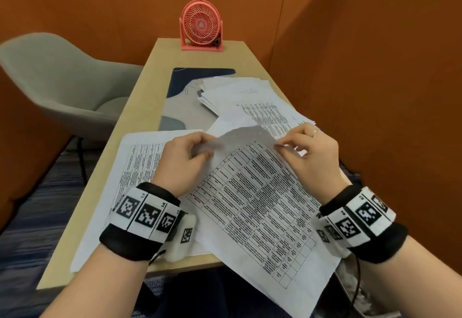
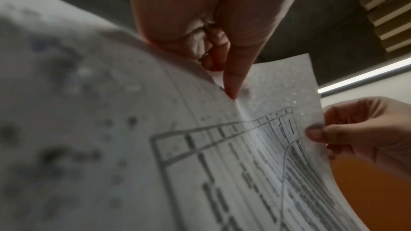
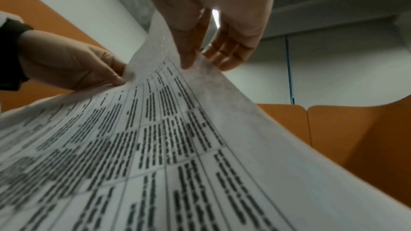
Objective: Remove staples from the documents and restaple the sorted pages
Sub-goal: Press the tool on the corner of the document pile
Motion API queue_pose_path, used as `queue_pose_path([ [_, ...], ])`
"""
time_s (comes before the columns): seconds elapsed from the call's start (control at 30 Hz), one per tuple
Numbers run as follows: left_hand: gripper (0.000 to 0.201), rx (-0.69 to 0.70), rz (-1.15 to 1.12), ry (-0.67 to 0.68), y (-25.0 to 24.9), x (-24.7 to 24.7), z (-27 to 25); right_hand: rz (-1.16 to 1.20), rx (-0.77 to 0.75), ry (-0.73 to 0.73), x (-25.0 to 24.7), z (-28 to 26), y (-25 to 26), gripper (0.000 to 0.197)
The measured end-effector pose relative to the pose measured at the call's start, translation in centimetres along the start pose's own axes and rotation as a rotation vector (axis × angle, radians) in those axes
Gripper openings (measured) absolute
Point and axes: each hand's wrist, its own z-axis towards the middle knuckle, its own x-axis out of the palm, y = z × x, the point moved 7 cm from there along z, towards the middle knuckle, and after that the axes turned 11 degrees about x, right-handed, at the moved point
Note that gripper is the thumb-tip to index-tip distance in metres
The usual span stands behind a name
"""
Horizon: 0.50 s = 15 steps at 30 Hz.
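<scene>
Printed document (image 1: 252, 207), a sheet of tables, is lifted over the near edge of the table (image 1: 140, 97), its top edge pinched by the left hand (image 1: 185, 160) and right hand (image 1: 310, 157). More loose pages (image 1: 240, 97) lie behind, near a red fan (image 1: 201, 25).

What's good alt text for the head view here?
Both hands, left hand and right hand, pinch the top edge of a printed table sheet lifted over a wooden desk. More papers lie behind, with a red fan at the far end.
</scene>
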Motion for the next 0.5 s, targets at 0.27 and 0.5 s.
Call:
queue_pose_path([
  [0.27, 0.027, -0.046, -0.046, 0.033, -0.8, 0.1, -0.3, 0.471, 0.314, 0.466, 2.5, -0.5, -1.3, 0.019],
  [0.5, 0.017, 0.059, 0.029, 0.04, -1.4, 0.5, -0.4, 0.416, 0.422, 0.414, 3.8, 0.1, -2.0, 0.024],
])
